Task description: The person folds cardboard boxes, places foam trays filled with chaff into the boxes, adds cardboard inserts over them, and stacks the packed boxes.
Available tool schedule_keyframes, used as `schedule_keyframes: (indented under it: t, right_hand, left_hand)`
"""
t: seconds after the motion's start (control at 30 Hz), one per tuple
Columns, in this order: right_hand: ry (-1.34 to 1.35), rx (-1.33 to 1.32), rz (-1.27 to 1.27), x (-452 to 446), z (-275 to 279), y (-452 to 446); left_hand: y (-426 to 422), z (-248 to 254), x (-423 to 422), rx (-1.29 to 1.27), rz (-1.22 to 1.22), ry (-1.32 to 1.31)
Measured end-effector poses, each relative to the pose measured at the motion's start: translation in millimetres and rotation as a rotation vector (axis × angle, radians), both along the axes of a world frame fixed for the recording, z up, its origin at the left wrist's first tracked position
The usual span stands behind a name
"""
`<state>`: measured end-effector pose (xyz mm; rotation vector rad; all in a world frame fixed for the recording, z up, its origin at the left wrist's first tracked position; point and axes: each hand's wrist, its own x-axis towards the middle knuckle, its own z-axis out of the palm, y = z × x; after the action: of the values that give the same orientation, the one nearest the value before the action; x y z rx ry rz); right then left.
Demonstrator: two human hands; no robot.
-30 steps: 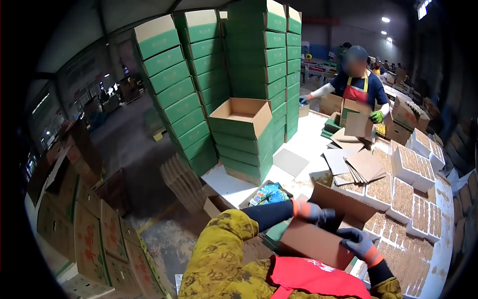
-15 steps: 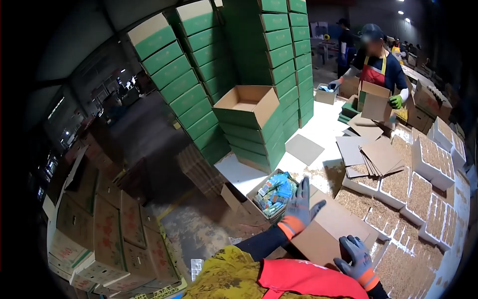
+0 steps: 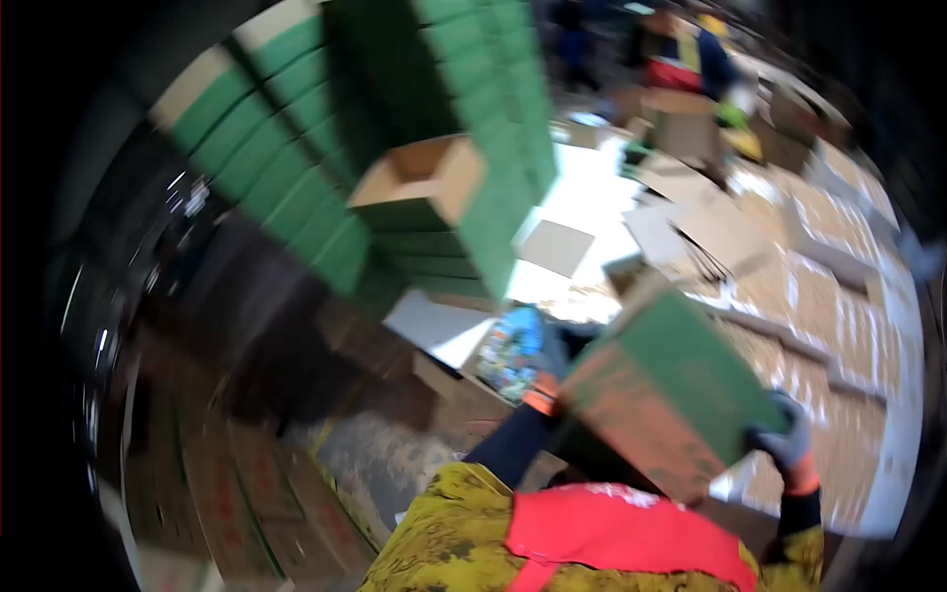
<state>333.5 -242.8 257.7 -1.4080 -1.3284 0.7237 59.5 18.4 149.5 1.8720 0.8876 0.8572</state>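
Over on the left, piled boxes (image 3: 247,148) already stand in tall green stacks; an open-topped box (image 3: 404,215) sits on a shorter one, with blue packets (image 3: 511,350) near its foot. The green box (image 3: 681,385) is tilted up between two hands, off any stack, so I'd judge that one unfinished. The left hand (image 3: 575,340) reaches to its upper left side, too blurred to tell whether it's closed. The right hand (image 3: 789,432) comes up from below, fingers curled on the right corner, beside tan-filled trays (image 3: 829,326) on the table (image 3: 896,444).
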Motion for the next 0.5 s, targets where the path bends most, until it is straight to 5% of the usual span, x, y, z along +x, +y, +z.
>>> schedule_keyframes:
  t: [0.07, 0.13, 0.17, 0.23, 0.27, 0.3, 0.37, 0.43, 0.47, 0.5]
  right_hand:
    - [-0.672, 0.121, 0.059, -32.3, -26.1, -1.8]
    - [-0.806, 0.005, 0.381, -65.6, -107.0, -6.0]
    - [-1.021, -0.285, 0.488, -89.1, -114.4, -5.3]
    - [-0.678, 0.033, 0.152, -97.1, -101.0, -44.5]
    - [-0.527, -0.091, 0.010, -92.8, -95.2, -58.3]
    - [-0.375, -0.192, -0.120, -88.5, -86.5, -77.1]
    - [-0.342, -0.141, -0.782, -70.5, -137.7, -111.7]
    - [-0.153, 0.101, -1.412, -29.5, -181.7, -144.7]
    - [0.427, 0.460, -1.504, -3.9, -242.4, -172.8]
    - [1.026, 0.819, -1.494, 12.3, -293.2, -194.0]
  left_hand:
    - [13.1, -26.3, -23.4, 0.357, -0.030, 0.418]
    - [24.0, -26.8, -33.6, 0.728, -0.075, 0.682]
    - [33.1, -26.6, -33.4, 0.893, -0.108, 0.750]
    - [39.4, -22.9, -17.7, 0.711, -0.321, 0.646]
    - [41.4, -23.5, -9.8, 0.485, -0.436, 0.554]
    - [38.5, -30.5, -8.2, 0.606, -0.448, 0.624]
    - [50.8, -48.7, -16.3, 0.440, -0.335, 0.418]
    - [58.5, -57.4, -24.7, 0.519, -0.269, 0.612]
    - [51.5, -65.0, -22.3, 0.208, -0.107, 0.457]
    - [46.8, -62.4, -19.6, 0.223, -0.131, 0.481]
